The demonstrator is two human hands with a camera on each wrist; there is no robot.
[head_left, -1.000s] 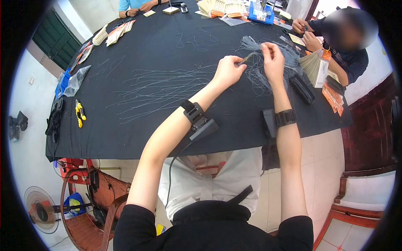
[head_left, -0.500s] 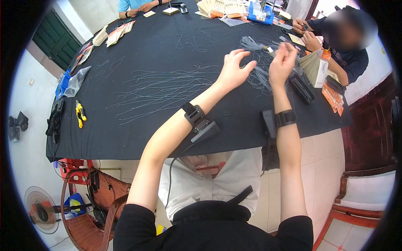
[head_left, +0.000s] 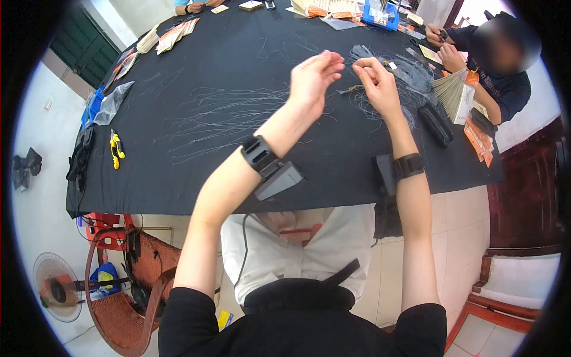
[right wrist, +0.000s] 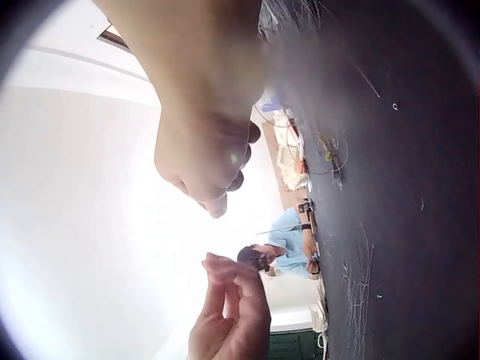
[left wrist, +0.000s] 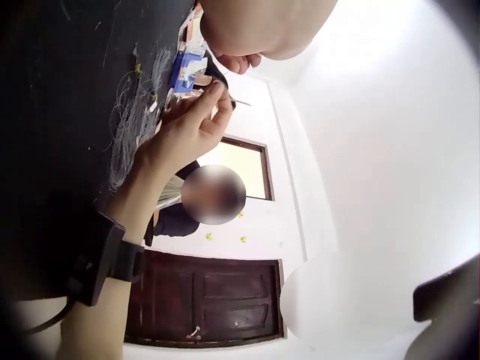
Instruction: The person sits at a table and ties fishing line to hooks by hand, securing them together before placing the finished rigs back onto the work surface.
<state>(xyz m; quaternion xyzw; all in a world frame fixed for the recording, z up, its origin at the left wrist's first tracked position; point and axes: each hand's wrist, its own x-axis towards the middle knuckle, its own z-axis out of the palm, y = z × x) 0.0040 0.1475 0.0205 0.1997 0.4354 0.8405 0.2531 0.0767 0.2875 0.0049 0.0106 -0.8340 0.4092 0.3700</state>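
Observation:
Both hands are raised over the black table, a short gap between them. My left hand (head_left: 311, 80) has its palm turned inward and its fingers extended in a loose bend. In the right wrist view this hand (right wrist: 236, 307) shows its thumb close to the fingertips. My right hand (head_left: 379, 86) faces it with loosely bent fingers, thumb tip near the index finger; no object shows between them. Under the right hand, a bundle of thin grey lines with a yellowish tie (head_left: 352, 90) lies by a tangled heap of line (head_left: 410, 74). Long separate lines (head_left: 232, 116) spread out to the left.
Yellow-handled pliers (head_left: 116, 149) lie at the left, near a clear plastic bag (head_left: 113, 102). A black case (head_left: 435, 125) and fanned cards (head_left: 452, 95) are at the right. Another person (head_left: 499, 71) sits there. A blue tray (head_left: 380, 15) stands at the back.
The bundle with the yellowish tie was between my hands and now lies on the table. Both hands have come away from it; the left has turned palm inward and shifted left.

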